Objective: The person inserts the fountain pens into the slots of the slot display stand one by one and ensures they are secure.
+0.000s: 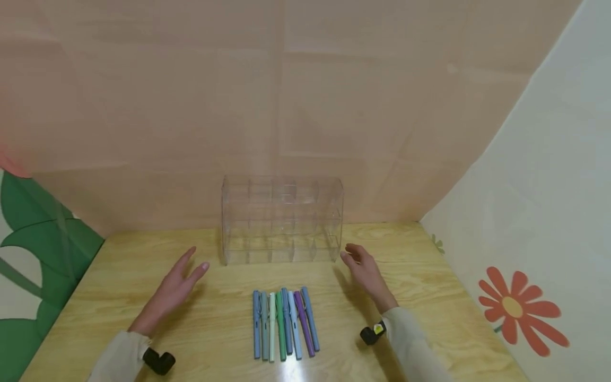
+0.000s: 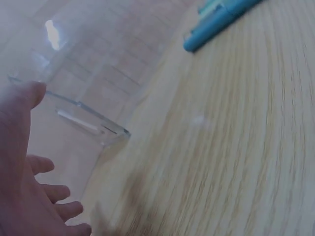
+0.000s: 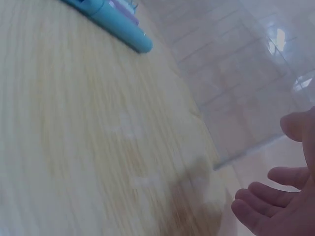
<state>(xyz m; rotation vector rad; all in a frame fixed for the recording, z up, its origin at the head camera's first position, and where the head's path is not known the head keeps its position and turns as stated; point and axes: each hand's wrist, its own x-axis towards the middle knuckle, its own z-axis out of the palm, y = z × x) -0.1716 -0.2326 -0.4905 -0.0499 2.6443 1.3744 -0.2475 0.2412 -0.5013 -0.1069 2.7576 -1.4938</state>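
Note:
A clear plastic organizer (image 1: 282,219) with rows of small compartments stands upright at the back of the table. In front of it several capped pens (image 1: 280,323) lie side by side in blue, green, white and purple. My left hand (image 1: 176,284) is held to the left of the organizer, thumb and fingers spread apart, holding nothing. On the other side, my right hand (image 1: 365,270) hovers by the organizer's lower right corner with relaxed, slightly bent fingers and nothing in them. Both wrist views show the organizer's edge beyond the fingers (image 2: 59,193).
The wooden table (image 1: 215,339) runs back to a tan sheet (image 1: 286,106) hanging behind the organizer. A white sheet with a red flower (image 1: 513,306) borders the right side, and green leaf shapes (image 1: 38,265) border the left. Small black cameras (image 1: 159,362) sit on both wrists.

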